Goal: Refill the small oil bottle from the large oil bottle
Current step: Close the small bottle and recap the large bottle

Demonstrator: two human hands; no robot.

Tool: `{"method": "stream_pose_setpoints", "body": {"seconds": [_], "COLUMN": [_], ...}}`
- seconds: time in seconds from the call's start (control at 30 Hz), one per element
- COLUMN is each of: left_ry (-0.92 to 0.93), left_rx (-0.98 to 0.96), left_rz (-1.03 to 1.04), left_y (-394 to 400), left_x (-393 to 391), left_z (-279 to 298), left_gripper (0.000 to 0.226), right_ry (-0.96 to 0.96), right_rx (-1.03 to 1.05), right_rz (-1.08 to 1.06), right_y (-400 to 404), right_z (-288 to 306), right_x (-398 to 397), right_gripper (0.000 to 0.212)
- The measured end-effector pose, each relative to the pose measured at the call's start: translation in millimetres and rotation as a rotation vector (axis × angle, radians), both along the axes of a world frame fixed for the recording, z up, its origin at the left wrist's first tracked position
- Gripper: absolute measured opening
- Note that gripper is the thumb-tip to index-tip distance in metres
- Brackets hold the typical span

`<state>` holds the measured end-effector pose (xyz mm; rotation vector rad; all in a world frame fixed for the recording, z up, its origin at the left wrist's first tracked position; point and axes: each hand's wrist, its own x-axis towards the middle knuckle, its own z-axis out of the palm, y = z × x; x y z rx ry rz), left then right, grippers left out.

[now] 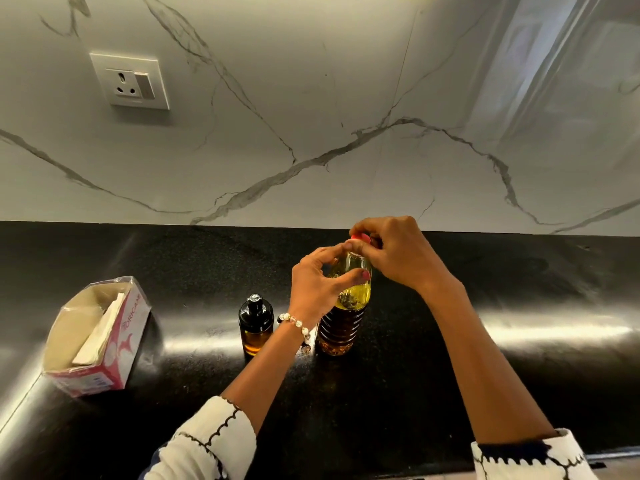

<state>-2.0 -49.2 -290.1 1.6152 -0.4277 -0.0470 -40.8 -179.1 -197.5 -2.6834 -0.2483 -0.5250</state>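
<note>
**Large bottle gripped at shoulder and cap**

The large oil bottle [341,317] is seen upright on the black countertop [519,358], near its back edge, with amber oil in its ribbed lower part. Its clear shoulder is gripped by the left hand [317,287], thumb and fingers curled round it. The red cap [360,238] at the top is pinched by the curled fingers of the right hand [394,252] (whether the cap is tight or loosened cannot be told). A beaded bracelet [294,322] is worn on the left wrist.

The small oil bottle [255,325], dark with a black top and a little oil at the bottom, is stood just left of the large one, untouched. Further left, an opened tissue box [100,337] is laid on the counter. A wall socket [131,81] is set in the marble backsplash [346,98].
</note>
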Motion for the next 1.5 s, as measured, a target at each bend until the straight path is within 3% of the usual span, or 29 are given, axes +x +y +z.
{"method": "stream_pose_setpoints", "body": {"seconds": [0.27,0.47,0.67,0.8,0.93,1.0,1.13,1.23,1.5], "left_ry": [-0.008,0.028,0.055,0.073,0.021,-0.019,-0.051,-0.042,0.042], "left_rx": [0.020,0.013,-0.013,0.011,0.007,0.007,0.002,-0.035,0.032], "left_rz": [0.036,0.042,0.030,0.067,0.218,0.281,0.384,0.474,0.752], "left_y": [-4,-5,1,6,18,29,56,78,153], "left_x": [-3,-7,-7,-10,-20,-25,-35,-42,-58], "left_z": [-3,-3,-10,-15,-16,-21,-32,-34,-51], "left_gripper": [0.061,0.076,0.070,0.068,0.020,0.012,0.014,0.017,0.012], "right_ry": [-0.084,-0.125,-0.138,-0.053,-0.063,-0.112,-0.126,-0.068,0.206], "right_rx": [-0.131,-0.063,0.335,0.912,1.240,1.328,1.338,1.349,1.197], "right_rz": [-0.150,-0.221,-0.138,-0.230,-0.373,-0.478,-0.717,-0.746,-0.305], "right_y": [8,9,5,-5,-6,-1,19,39,115], "right_z": [-10,-15,-27,-46,-74,-93,-145,-179,-191], "right_x": [5,3,-2,-9,-20,-25,-38,-50,-53], "right_gripper": [0.043,0.045,0.033,0.023,0.010,0.015,0.040,0.047,0.026]}}
